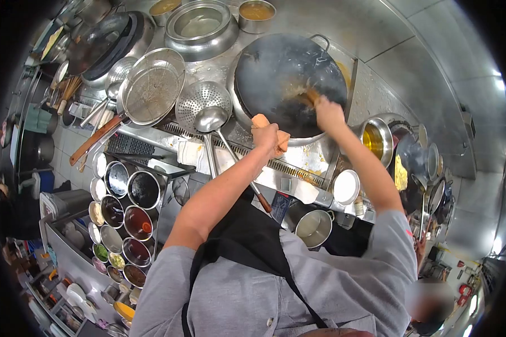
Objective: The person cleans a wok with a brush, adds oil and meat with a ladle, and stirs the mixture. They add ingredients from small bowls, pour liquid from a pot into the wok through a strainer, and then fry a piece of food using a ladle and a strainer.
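A large dark wok [264,64] sits on the burner in front of me, with steam and a little water in it. My right hand [329,115] is closed around a bamboo wok brush [310,96], whose bristles reach down into the wok and are partly blurred. At the wok's near left rim, my left hand [266,137] grips a folded orange cloth [281,145]. Whether the cloth wraps the wok's near handle is hidden by my fingers. Left of the wok lie a perforated skimmer [199,95] and a steel ladle [211,119], their handles pointing toward me.
A wire strainer [152,84] with a wooden handle rests farther left. Behind it stand a lidded steel pot [201,28] and a pot of broth [257,14]. Yellow oil fills a pot [374,140] on the right. Several sauce containers [138,222] line the lower left.
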Demonstrator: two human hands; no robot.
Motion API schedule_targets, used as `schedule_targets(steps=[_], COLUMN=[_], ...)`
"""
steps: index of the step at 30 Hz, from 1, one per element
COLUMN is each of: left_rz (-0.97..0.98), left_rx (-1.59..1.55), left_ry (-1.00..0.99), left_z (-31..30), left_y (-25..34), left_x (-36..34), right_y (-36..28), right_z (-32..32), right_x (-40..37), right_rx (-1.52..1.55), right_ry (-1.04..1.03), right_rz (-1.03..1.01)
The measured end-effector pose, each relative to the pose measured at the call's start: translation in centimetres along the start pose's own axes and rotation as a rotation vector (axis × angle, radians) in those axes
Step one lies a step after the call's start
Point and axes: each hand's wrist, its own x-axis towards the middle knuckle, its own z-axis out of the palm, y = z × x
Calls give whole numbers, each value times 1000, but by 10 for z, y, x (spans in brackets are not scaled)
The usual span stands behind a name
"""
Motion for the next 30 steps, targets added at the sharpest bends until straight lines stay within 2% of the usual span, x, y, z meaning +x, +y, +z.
schedule_targets(steps=[2, 4, 6, 8, 10, 11, 14, 15, 16, 17, 18, 19, 22, 24, 26, 30], left_rz=[127, 213, 252, 333, 376, 282, 521, 578, 631, 621, 618, 648, 768, 835, 893, 1062], left_rx=[-10, 33, 94, 160, 99, 41, 243, 273, 308, 349, 377, 404, 422, 465, 551, 814], left_ry=[-7, -40, -27, -56, -76, -135, -77, -36, 5, -30, 40, 10, 23, 61, 93, 184], left_z=[1, -4, -6, -12, -13, -18, -45, -55, -65, -59, -60, -64, -37, -13, 9, 43], left_y=[2, 8, 2, -8, -7, -5, -2, 0, -5, 8, 8, 10, 25, 39, 52, 66], left_x=[-1, -20, -8, 16, 6, -1, -12, -11, -13, -59, -60, -53, -64, -87, -103, -141], right_y=[11, -2, -45, -77, -89, -83, -21, 4, 27, 48, 60, 59, 35, 15, -4, -19], right_z=[-20, -6, -32, -42, -36, -42, -26, -24, -20, -10, -2, -4, 5, 28, 10, 31], right_x=[46, 88, 77, 31, -30, -66, -146, -160, -171, -177, -185, -192, -214, -224, -237, -209], right_rx=[317, 531, 560, 474, 503, 507, 471, 512, 556, 576, 594, 638, 881, 1120, 1070, 1041], right_ry=[47, 98, 77, 104, 138, 94, -7, -26, -51, -7, 34, 86, 281, 379, 234, 353], right_rz=[248, 291, 217, 119, -69, -96, -99, -5, 92, 125, 158, 255, 281, 150, 149, 196])
